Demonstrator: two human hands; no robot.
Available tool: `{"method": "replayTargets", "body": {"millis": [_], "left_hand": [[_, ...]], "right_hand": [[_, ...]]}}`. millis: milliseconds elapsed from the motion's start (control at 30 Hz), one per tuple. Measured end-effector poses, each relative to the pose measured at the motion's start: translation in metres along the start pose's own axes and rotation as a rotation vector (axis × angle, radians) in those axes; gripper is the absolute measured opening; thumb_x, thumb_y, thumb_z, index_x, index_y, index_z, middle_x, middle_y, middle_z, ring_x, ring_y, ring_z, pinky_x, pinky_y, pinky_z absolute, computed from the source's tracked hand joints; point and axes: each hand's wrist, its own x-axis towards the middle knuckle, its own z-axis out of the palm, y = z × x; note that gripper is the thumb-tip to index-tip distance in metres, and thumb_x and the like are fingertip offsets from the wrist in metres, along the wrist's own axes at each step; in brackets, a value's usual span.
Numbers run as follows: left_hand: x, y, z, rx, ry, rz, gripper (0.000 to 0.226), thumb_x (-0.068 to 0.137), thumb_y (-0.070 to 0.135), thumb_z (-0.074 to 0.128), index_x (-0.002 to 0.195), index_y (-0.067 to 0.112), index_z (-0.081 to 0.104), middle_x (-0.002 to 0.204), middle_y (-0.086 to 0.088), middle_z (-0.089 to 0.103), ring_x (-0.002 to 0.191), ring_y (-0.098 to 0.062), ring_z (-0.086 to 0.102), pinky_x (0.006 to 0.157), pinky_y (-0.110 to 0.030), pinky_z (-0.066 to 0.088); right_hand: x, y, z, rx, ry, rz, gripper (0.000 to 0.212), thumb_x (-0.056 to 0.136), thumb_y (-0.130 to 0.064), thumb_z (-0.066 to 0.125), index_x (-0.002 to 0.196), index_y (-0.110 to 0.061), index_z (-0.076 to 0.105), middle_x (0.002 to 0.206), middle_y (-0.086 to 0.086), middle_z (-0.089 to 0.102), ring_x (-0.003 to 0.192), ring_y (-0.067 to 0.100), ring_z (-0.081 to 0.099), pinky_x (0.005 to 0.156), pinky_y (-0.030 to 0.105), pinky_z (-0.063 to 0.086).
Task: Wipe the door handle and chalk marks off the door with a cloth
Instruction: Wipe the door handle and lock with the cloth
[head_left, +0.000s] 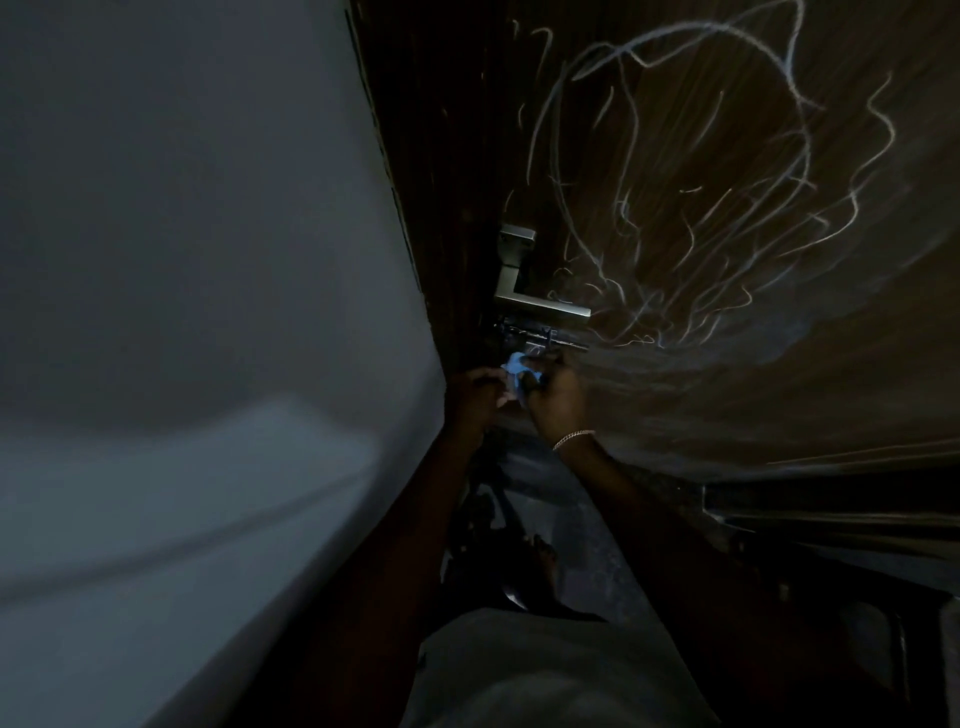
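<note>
A dark brown wooden door (779, 389) fills the upper right, covered with white chalk marks (675, 182) in loops and scribbles. A silver lever door handle (524, 291) sits at the door's left edge, with a dark bolt latch (540, 338) just below it. Under the latch, both my hands meet around a small blue cloth (517, 366). My left hand (475, 397) grips its left side, and my right hand (558, 397), with a thin bracelet on the wrist, holds its right side. Neither hand touches the handle.
A pale wall (208, 312) takes up the whole left side, right up to the door frame (415, 234). Below my arms lies a dark floor (587, 525) with my foot (545, 561) on it. The scene is dim.
</note>
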Motion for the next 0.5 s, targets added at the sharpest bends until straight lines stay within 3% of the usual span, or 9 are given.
{"method": "replayTargets", "body": {"millis": [67,133,167,233,300,367,433,500], "left_hand": [[0.001,0.0,-0.001,0.051,-0.036,-0.01,0.024,0.101,-0.002,0.049,0.082,0.003,0.063,0.08,-0.009,0.06,0.074,-0.019,0.057,0.072,-0.02,0.05],[0.003,-0.003,-0.004,0.037,-0.001,0.022,0.015,0.098,-0.002,0.054,0.098,0.002,0.068,0.086,-0.008,0.065,0.079,-0.02,0.062,0.079,-0.029,0.055],[0.003,-0.005,-0.006,0.032,0.017,0.038,0.021,0.096,-0.002,0.056,0.112,-0.001,0.069,0.095,-0.01,0.068,0.085,-0.022,0.064,0.087,-0.038,0.057],[0.002,-0.007,-0.006,0.025,0.03,0.045,0.03,0.094,-0.003,0.056,0.122,-0.005,0.066,0.111,-0.019,0.07,0.095,-0.025,0.064,0.097,-0.046,0.054],[0.001,-0.007,-0.004,-0.019,0.013,0.05,0.03,0.094,-0.006,0.057,0.123,-0.008,0.064,0.119,-0.024,0.069,0.095,-0.027,0.066,0.096,-0.045,0.055],[-0.001,-0.007,-0.003,-0.084,-0.014,0.057,0.028,0.095,-0.008,0.058,0.122,-0.013,0.062,0.114,-0.027,0.067,0.083,-0.025,0.066,0.083,-0.034,0.057],[0.0,-0.008,-0.004,-0.084,-0.022,0.063,0.028,0.097,-0.009,0.054,0.123,-0.017,0.059,0.103,-0.024,0.064,0.074,-0.022,0.061,0.072,-0.027,0.054],[0.001,-0.006,-0.003,-0.085,-0.049,0.032,0.027,0.099,-0.006,0.052,0.122,-0.017,0.059,0.094,-0.021,0.063,0.073,-0.022,0.059,0.079,-0.033,0.053]], "right_hand": [[-0.009,0.007,0.008,-0.123,-0.062,-0.097,0.024,0.097,-0.006,0.059,0.121,-0.004,0.061,0.123,0.018,0.06,0.112,0.023,0.061,0.098,0.034,0.051],[-0.013,0.017,0.009,-0.22,-0.062,-0.125,0.013,0.098,-0.009,0.059,0.107,-0.013,0.066,0.106,0.017,0.067,0.095,0.021,0.065,0.085,0.035,0.055],[-0.013,0.022,0.007,-0.256,-0.062,-0.116,0.013,0.097,-0.008,0.059,0.103,-0.013,0.069,0.1,0.014,0.07,0.088,0.02,0.066,0.081,0.032,0.055],[-0.009,0.02,-0.002,-0.33,-0.144,-0.141,0.017,0.097,-0.007,0.059,0.109,-0.007,0.071,0.105,0.011,0.071,0.094,0.018,0.067,0.086,0.024,0.051],[0.003,0.014,-0.007,-0.324,-0.105,-0.153,0.023,0.096,-0.006,0.06,0.117,-0.003,0.068,0.116,0.013,0.069,0.105,0.018,0.065,0.095,0.023,0.049],[0.013,0.001,-0.003,-0.333,-0.066,-0.188,0.028,0.093,-0.001,0.061,0.12,0.001,0.066,0.122,0.019,0.065,0.112,0.028,0.063,0.1,0.038,0.051],[0.011,-0.003,0.001,-0.428,-0.15,-0.207,0.029,0.092,0.0,0.06,0.12,0.001,0.066,0.119,0.021,0.065,0.109,0.036,0.063,0.095,0.048,0.052],[-0.001,0.004,-0.004,-0.516,-0.232,-0.243,0.029,0.092,-0.008,0.062,0.12,-0.004,0.067,0.113,0.018,0.069,0.102,0.034,0.066,0.089,0.046,0.055]]}}
